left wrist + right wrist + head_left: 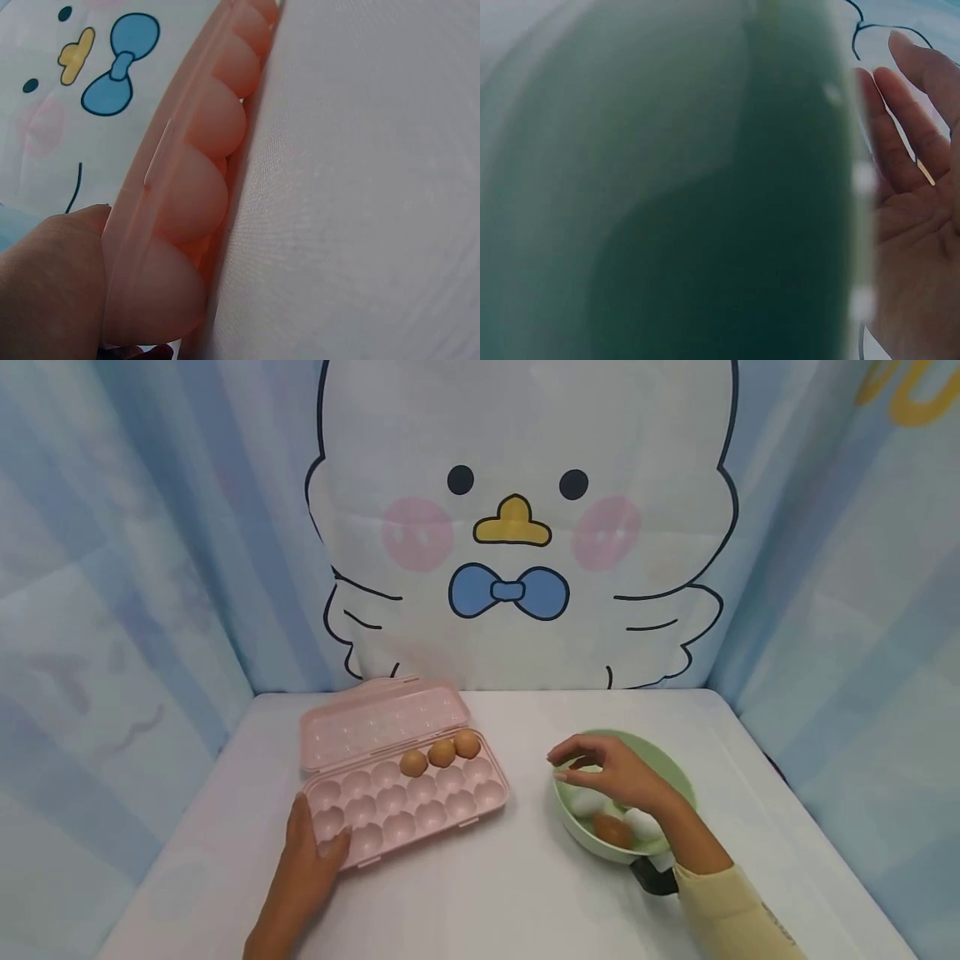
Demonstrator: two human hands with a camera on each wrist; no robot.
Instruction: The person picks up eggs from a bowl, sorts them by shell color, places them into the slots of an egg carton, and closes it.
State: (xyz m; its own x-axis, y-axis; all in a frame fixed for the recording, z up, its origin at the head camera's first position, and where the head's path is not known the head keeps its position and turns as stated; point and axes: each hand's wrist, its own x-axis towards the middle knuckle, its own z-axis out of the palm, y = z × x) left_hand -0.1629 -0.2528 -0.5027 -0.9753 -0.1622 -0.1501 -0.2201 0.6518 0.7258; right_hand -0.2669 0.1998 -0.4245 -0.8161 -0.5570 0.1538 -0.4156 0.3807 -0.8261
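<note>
My left hand (311, 860) grips the near left corner of a pink egg carton (422, 788), with its thumb over the front rim. In the left wrist view the carton's rounded cups (217, 120) rest along the white surface. Three brown eggs (442, 752) sit side by side at the right of the carton's back row. Over a green frying pan (667, 760) hovers my right hand (626, 774), fingers loosely bent with nothing between them. Inside the pan lie a brown egg (612, 831) and white eggs (641, 824), partly hidden by the hand.
The carton's lid (382, 727) lies folded back behind it. A black pan handle (654, 878) points toward the near side, partly beneath the right sleeve (723, 902). Printed curtains (517, 652) stand at the back and sides of the white table (465, 902).
</note>
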